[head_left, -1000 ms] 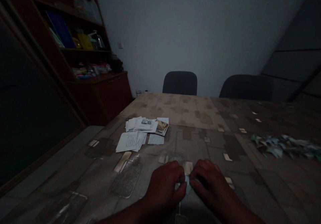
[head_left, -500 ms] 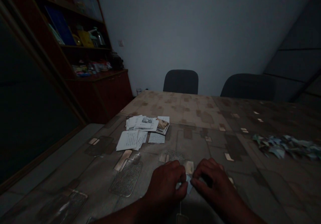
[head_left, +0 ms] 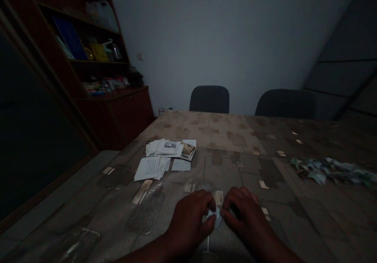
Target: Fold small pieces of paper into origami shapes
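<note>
A small pale bluish piece of paper (head_left: 218, 219) is between my two hands at the near side of the table. My left hand (head_left: 193, 215) is closed, its thumb and fingers pinching the paper's left side. My right hand (head_left: 245, 212) pinches the right side with curled fingers and thumb. Most of the paper hides behind the fingers, and the dim light blurs its shape.
Printed cards (head_left: 153, 168) and photos lie in loose piles on the patterned tablecloth (head_left: 229, 168), ahead to the left. A heap of crumpled or folded papers (head_left: 326, 169) sits at the right. Beyond the far edge stand two dark chairs (head_left: 209, 99). A shelf cabinet (head_left: 118, 110) is at the left.
The view has shifted slightly, so the table and room sit a little lower and further left. Both hands keep their pinch on the paper, with only slight finger movement.
</note>
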`<action>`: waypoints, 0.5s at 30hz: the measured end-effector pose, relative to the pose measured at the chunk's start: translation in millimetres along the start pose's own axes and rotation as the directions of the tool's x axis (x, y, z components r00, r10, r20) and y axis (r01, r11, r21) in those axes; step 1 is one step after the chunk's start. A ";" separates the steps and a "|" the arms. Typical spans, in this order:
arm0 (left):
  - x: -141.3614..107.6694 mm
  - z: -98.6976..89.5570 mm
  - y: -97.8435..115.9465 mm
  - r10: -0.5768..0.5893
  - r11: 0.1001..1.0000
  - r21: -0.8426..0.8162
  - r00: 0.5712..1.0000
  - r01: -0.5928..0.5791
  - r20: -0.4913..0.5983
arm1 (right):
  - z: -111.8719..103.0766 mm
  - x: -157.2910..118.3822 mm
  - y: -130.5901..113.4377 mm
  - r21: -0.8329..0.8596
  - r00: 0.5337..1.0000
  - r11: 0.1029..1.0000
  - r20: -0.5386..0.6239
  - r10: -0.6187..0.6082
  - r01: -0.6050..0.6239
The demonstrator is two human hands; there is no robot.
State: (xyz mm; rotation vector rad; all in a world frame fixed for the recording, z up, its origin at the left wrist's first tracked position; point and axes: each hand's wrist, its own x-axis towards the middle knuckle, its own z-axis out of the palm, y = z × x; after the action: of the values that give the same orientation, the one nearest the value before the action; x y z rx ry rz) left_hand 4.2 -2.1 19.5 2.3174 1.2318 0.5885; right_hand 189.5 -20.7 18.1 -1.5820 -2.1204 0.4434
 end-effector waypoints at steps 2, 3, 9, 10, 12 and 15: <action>-1.3 0.3 -0.1 0.032 0.999 0.009 0.999 -0.032 -0.002 | 0.7 0.3 -0.1 -0.003 1.000 1.000 -0.004 0.002 -0.002; -2.0 0.6 -0.2 0.061 0.998 0.026 0.998 -0.061 -0.002 | 1.1 0.5 0.0 -0.004 1.000 1.000 -0.010 0.001 -0.001; -4.6 3.9 0.2 0.285 0.898 0.345 0.959 -0.272 0.016 | 1.0 0.8 -1.6 0.005 1.000 1.000 -0.025 -0.001 0.001; -5.1 4.3 0.3 0.306 0.875 0.390 0.952 -0.286 0.011 | 0.6 0.9 -1.9 0.006 1.000 1.000 -0.023 0.002 -0.002; -6.3 4.9 0.3 0.328 0.846 0.445 0.945 -0.295 0.004 | 0.2 1.2 -1.7 0.004 1.000 1.000 -0.020 0.006 -0.006; -8.3 6.2 -1.3 0.343 0.832 0.462 0.939 -0.308 0.009 | 0.8 1.7 0.6 0.002 1.000 1.000 -0.014 -0.003 0.003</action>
State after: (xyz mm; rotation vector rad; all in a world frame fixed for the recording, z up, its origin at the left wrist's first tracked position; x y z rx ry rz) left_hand 2.6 -9.6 12.5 2.9704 1.1014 0.5417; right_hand 189.1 -19.0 17.5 -1.5763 -2.1108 0.4328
